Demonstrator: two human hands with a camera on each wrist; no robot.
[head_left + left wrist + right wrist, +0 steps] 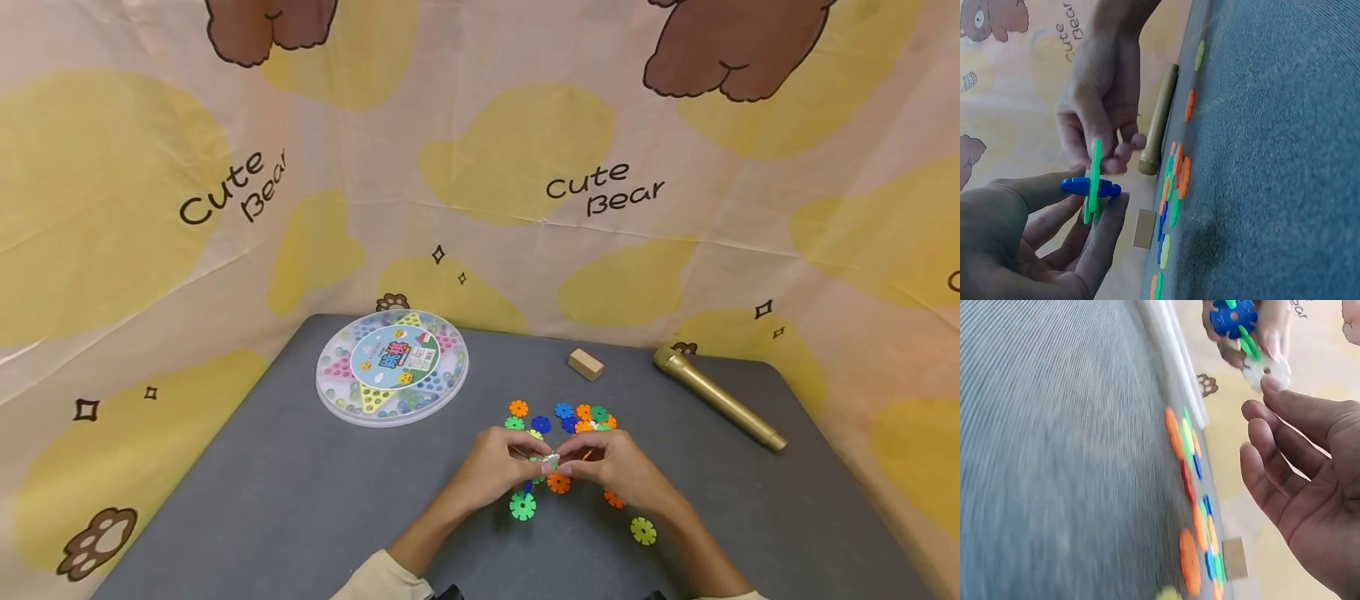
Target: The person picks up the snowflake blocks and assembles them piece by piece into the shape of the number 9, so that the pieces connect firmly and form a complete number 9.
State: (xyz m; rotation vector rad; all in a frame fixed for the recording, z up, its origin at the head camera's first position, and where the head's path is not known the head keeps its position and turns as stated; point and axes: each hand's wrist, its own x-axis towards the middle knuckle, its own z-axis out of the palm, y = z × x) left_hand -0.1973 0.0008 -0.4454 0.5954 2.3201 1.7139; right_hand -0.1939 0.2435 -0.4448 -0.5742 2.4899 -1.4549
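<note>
Left hand [1016,240]: fingers pinch blue disc [1091,186] slotted through green disc [1092,181].
Right hand [1100,103]: fingertips pinch a white disc [1267,372] against the green one.
Table [300,492]: loose discs [570,417].

Head view overhead; both wrist views close, sharing table [300,500].

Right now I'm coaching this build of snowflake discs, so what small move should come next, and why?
Probably press the white disc onto the green disc. The left hand pinches the joined blue disc and green one, and the right hand holds the white piece at the green rim, seemingly not yet seated.
</note>
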